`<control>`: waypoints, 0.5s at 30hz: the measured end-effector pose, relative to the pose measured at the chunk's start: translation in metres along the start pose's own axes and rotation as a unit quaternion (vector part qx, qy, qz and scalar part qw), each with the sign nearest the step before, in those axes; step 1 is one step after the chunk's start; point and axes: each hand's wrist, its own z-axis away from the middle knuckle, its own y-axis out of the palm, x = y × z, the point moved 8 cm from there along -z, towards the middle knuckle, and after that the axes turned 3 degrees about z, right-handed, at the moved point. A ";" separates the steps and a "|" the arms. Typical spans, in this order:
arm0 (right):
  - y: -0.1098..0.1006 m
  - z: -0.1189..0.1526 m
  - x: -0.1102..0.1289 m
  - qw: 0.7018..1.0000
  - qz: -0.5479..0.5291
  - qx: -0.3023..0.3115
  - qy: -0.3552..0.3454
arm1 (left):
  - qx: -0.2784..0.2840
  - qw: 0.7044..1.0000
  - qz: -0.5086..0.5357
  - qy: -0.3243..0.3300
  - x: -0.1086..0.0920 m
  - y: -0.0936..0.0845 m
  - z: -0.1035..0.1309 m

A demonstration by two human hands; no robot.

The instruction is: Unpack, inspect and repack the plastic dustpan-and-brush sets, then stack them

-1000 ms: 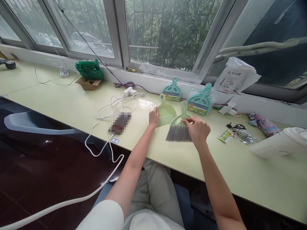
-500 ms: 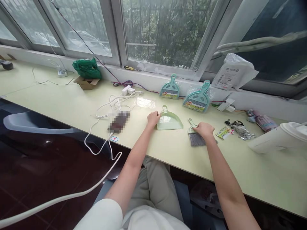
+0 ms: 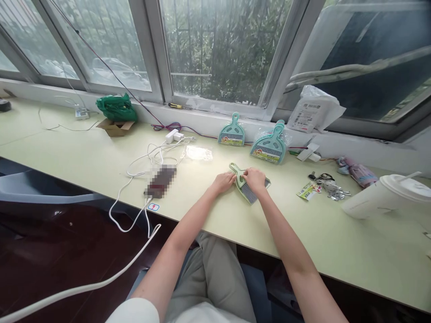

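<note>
Brush (image 3: 249,194) and pale green dustpan (image 3: 268,183) are nested together between the two hands, above or on the middle of the desk (image 3: 232,220); whether they touch its surface cannot be told. Their handle end points to eleven o'clock, and the grey bristles face about five. At nine o'clock, the left hand (image 3: 224,183) grasps the dustpan's edge near the base of the handle. At two o'clock, the right hand (image 3: 255,180) pinches the brush at its neck, covering part of the bristles.

Farther out, a wrapped teal set (image 3: 231,133) leans on the wall just before twelve o'clock, and a stack of teal sets (image 3: 268,147) leans at one. Toward three o'clock come a yellow-green card (image 3: 307,191), keys (image 3: 333,190) just beside it, and a large white cup (image 3: 373,197). Clear plastic (image 3: 198,153) lies at ten; white cables (image 3: 129,175) and a pixelated device (image 3: 161,181) lie at nine.
</note>
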 end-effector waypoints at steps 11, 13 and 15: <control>0.009 -0.010 0.001 0.999 -0.023 0.010 -0.026 | -0.010 0.995 -0.076 0.068 0.001 0.001 -0.014; 0.007 -0.013 0.006 0.999 -0.018 0.008 -0.041 | -0.007 0.996 -0.072 0.045 0.005 0.002 -0.016; 0.008 -0.018 0.008 0.999 -0.011 0.022 -0.046 | -0.003 0.997 -0.065 0.038 0.006 0.001 -0.015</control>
